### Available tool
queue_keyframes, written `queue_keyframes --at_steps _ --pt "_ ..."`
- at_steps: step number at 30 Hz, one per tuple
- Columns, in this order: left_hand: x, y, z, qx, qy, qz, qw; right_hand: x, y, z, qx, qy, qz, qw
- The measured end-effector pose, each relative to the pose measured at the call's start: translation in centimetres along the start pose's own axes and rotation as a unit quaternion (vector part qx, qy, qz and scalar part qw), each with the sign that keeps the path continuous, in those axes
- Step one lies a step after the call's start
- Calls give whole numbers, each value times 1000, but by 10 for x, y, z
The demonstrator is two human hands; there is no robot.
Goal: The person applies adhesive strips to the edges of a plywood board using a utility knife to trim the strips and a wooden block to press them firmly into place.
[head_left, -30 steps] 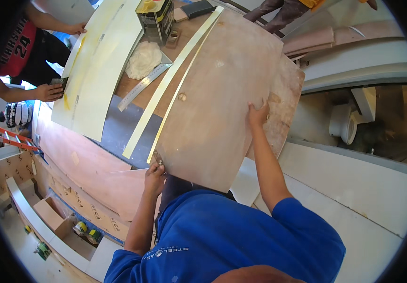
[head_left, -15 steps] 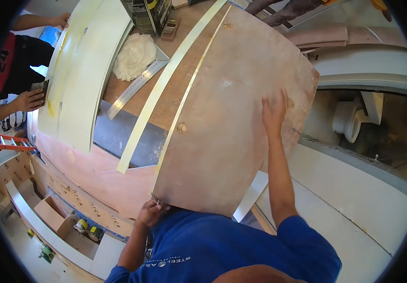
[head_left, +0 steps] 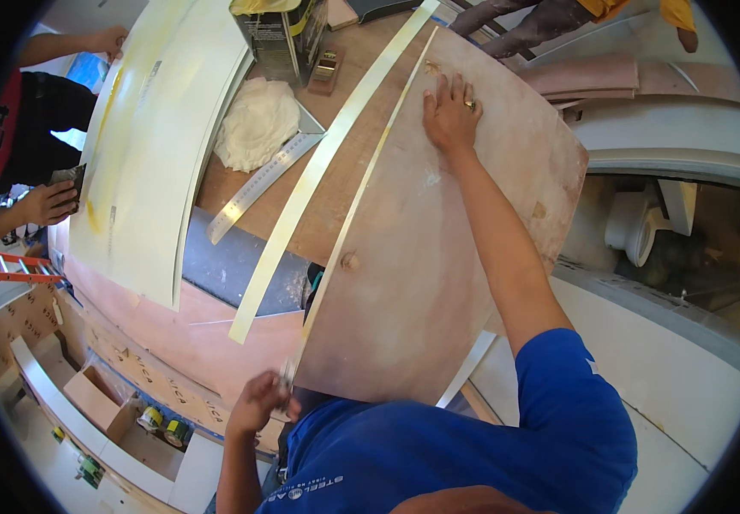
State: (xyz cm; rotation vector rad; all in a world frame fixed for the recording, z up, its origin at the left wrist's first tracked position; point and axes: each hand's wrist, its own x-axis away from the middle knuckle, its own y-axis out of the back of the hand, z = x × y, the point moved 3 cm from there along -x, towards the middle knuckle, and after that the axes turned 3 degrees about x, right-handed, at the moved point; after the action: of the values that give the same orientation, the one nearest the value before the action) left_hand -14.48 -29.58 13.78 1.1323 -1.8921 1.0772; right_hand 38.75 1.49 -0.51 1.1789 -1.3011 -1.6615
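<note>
A large brown wooden panel [head_left: 438, 248] with a pale strip along its left edge lies in front of me. My right hand [head_left: 453, 113], with a ring on one finger, rests flat near the panel's far left corner, fingers spread. Beside the near left corner, my left hand [head_left: 260, 399] is closed around a small greyish thing, too blurred to make out. A long pale-yellow strip [head_left: 301, 201] lies left of the panel. Next to it are a metal square ruler [head_left: 258, 184] and a wad of white cloth [head_left: 257, 124].
At the left, a co-worker's hand [head_left: 48, 201] holds a dark pad against a white curved panel [head_left: 143, 163] with yellow smears. A metal can [head_left: 280, 38] and a small block [head_left: 326, 70] stand at the back. An orange ladder [head_left: 17, 267] is far left; another person's legs [head_left: 524, 26] show at the top.
My right hand has slid from the panel's right side to its far left corner. My left hand has shifted slightly down and left of the near corner.
</note>
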Motion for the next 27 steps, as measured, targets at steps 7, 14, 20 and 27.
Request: queue_keyframes --at_steps 7,14,20,27 --pt "-195 -120 -191 37 -258 104 960 7 8 3 -13 -1 -30 999" --pt "-251 -176 -268 111 -308 129 936 3 13 6 -16 -14 -15 1000" --pt "-279 -182 -277 56 -318 86 942 5 9 0 -28 -28 -20 999" --pt "-357 -207 -332 -398 -551 -206 704 4 17 3 -33 -29 -6 999"
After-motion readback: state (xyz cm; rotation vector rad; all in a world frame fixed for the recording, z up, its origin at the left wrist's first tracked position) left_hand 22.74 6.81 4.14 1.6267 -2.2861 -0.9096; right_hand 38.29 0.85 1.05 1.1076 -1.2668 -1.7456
